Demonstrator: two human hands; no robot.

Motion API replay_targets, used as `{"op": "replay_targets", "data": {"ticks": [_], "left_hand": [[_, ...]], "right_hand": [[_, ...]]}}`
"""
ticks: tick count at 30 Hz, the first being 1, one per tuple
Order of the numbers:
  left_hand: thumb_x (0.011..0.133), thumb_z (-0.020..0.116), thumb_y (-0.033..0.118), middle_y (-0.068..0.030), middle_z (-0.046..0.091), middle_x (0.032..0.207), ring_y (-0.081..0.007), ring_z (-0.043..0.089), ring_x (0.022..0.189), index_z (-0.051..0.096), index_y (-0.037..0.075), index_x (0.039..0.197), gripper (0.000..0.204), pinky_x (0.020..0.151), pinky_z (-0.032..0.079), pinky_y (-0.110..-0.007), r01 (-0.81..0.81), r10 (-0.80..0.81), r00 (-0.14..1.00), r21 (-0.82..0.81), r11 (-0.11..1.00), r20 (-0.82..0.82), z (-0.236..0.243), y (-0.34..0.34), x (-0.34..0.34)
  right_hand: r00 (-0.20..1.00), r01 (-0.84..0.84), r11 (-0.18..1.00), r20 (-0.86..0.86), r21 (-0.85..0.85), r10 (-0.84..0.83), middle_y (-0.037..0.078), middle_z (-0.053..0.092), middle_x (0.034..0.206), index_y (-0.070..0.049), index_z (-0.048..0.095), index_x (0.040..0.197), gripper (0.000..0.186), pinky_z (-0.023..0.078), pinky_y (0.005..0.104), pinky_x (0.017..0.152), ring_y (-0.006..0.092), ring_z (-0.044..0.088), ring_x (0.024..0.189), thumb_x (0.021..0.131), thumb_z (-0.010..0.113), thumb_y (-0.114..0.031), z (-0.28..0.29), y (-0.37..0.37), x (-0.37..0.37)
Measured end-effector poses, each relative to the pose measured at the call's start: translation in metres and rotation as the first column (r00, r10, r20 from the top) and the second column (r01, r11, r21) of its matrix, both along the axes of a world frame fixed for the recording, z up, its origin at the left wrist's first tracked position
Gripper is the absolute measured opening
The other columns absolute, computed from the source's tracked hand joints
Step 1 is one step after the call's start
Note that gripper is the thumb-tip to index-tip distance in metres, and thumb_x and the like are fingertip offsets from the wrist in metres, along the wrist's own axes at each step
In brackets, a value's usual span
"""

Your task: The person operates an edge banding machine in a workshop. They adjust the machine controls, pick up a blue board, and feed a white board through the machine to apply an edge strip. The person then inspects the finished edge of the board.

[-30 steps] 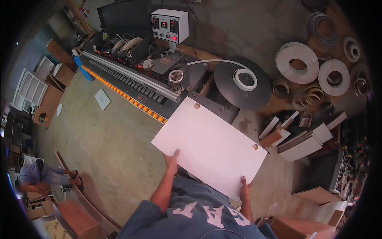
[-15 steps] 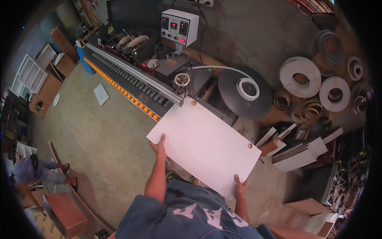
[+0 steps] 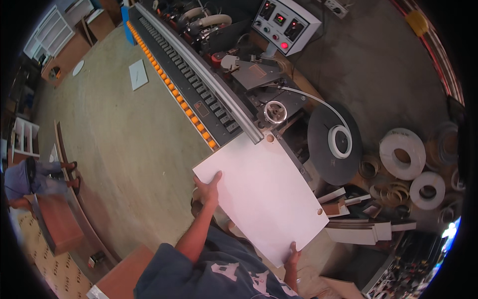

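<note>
A big white board with two round holes lies at the near end of a long dark machine, under the tip of its silver rail. The left hand and right hand, well apart, grip its edge, thumbs on top. Orange rollers line the machine. The floor is dull grey-green. White rolls lean by the dark wall.

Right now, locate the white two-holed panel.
The white two-holed panel is below and right of centre in the head view, held by the left hand and right hand, its far edge by the orange rollers.
</note>
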State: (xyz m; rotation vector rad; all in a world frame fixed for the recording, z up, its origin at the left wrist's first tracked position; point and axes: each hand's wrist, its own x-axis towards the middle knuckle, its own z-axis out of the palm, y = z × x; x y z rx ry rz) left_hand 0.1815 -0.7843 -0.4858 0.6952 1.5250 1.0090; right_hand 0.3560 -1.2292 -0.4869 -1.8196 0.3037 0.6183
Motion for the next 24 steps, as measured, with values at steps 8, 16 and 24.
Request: {"op": "replay_targets", "data": {"ticks": [8, 16, 24], "left_hand": [[0.076, 0.088, 0.019, -0.0200, 0.054, 0.131, -0.0292, 0.058, 0.117, 0.032, -0.001, 0.140, 0.087, 0.100, 0.048, -0.039, -0.016, 0.016, 0.998, 0.000, 1.000, 0.054, -0.001, 0.023, 0.000], [0.075, 0.088, 0.016, -0.0162, 0.054, 0.125, -0.0252, 0.057, 0.114, 0.035, 0.001, 0.135, 0.081, 0.098, 0.049, -0.039, -0.049, 0.050, 0.995, -0.006, 0.999, 0.083, 0.006, 0.048, -0.003], [0.075, 0.089, 0.019, -0.0192, 0.056, 0.131, -0.0289, 0.058, 0.118, 0.033, -0.001, 0.140, 0.088, 0.102, 0.046, -0.039, -0.031, 0.031, 1.000, -0.005, 1.000, 0.003, -0.002, 0.069, -0.013]], "right_hand": [[0.993, 0.050, 0.997, -0.112, 0.065, -0.042, 0.010, 0.056, 0.132, -0.003, 0.043, 0.146, 0.060, 0.045, 0.0428, 0.103, 0.0266, 0.054, 0.118, 0.094, 0.070, -0.020, 0.011, 0.034, -0.006], [0.994, 0.091, 0.993, -0.047, -0.074, -0.094, 0.013, 0.057, 0.131, -0.007, 0.045, 0.143, 0.054, 0.052, 0.0446, 0.092, 0.0292, 0.059, 0.110, 0.096, 0.068, -0.020, 0.014, 0.064, -0.012], [0.987, 0.060, 0.996, -0.154, 0.069, -0.048, 0.014, 0.054, 0.135, -0.003, 0.037, 0.148, 0.068, 0.047, 0.0459, 0.102, 0.0301, 0.054, 0.120, 0.092, 0.072, -0.022, 0.008, 0.070, -0.012]]}}
